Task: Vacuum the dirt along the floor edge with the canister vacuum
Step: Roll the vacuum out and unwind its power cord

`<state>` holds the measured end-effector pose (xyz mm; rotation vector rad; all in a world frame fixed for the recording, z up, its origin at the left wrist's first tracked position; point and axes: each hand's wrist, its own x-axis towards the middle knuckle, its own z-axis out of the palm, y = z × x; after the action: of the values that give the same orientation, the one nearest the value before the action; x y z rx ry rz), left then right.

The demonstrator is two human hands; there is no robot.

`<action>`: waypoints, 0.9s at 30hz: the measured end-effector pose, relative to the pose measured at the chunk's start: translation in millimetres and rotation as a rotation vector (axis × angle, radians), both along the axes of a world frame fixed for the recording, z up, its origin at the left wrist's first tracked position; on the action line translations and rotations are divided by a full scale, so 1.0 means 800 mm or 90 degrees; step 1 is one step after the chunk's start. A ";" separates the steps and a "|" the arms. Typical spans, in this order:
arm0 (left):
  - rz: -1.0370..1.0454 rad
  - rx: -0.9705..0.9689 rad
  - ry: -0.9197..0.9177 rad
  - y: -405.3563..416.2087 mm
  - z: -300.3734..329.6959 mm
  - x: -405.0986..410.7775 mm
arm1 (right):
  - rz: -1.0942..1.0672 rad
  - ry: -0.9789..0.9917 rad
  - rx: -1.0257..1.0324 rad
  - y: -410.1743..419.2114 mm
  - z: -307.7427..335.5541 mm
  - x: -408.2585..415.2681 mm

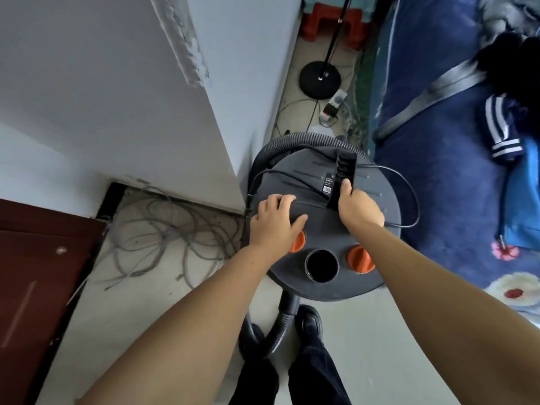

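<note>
Black ribbed hose [274,331] loops by the person's shoes, and just beyond stands the round grey canister vacuum [321,217] with orange knobs [361,258]. Left hand [276,219] lies flat on its lid, fingers spread; right hand [361,210] grips the black handle [343,173]. Its barcode label [328,184] is too blurred to read. Farther off, tangled grey cables [163,229] line the wall.

Left hand [274,220] covers part of orange knob [298,241]; red stool [333,21] cut off by top edge.

One canister vacuum [321,217], two orange knobs [361,258]. Two hands [276,219], one red stool [333,23]. One lamp base [320,78].
</note>
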<state>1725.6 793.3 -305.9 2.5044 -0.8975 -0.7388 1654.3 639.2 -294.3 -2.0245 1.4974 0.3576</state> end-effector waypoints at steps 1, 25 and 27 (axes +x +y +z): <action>0.000 0.006 0.005 0.003 0.001 -0.002 | 0.003 -0.002 -0.003 0.004 0.000 -0.003; 0.230 0.042 0.045 0.121 0.009 -0.260 | 0.266 0.001 0.008 0.105 0.002 -0.195; 0.252 0.047 0.050 0.130 0.009 -0.291 | 0.284 0.010 0.004 0.114 0.002 -0.219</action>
<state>1493.0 897.1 -298.6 2.5801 -0.3335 -0.7387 1479.3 730.2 -292.8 -2.3469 1.0376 0.5541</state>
